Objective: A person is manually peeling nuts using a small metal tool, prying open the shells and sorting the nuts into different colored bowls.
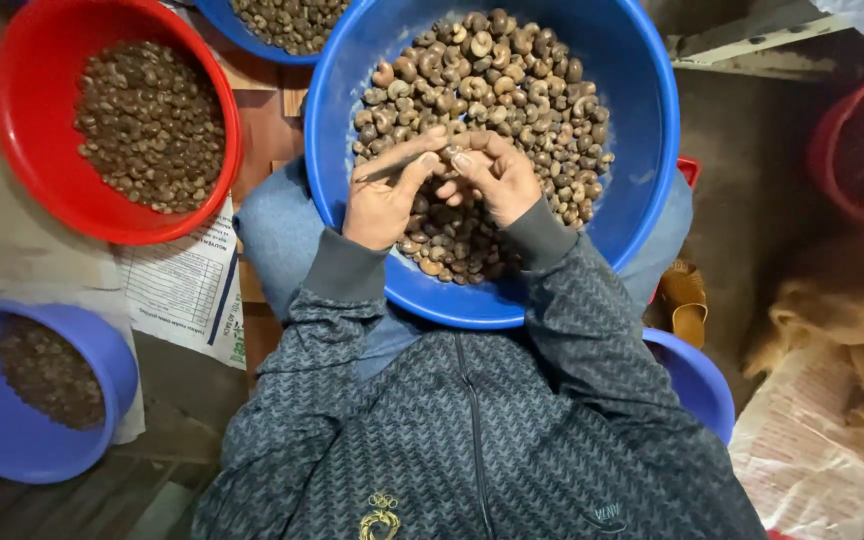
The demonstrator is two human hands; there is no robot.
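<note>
Bowls of nuts (152, 125) crowd a wooden floor (262, 130); papers (187, 290) lie between.

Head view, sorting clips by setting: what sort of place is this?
Probably a small nut-shelling workspace: a blue basin of curved nuts under both hands, a red basin, sacks.

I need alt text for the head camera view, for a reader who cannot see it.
Seen from above, a person's left hand holds a thin tool and the right hand pinches a small nut over a large blue basin of brown nuts on the lap. A red basin and a smaller blue bowl of nuts sit at the left.
</note>
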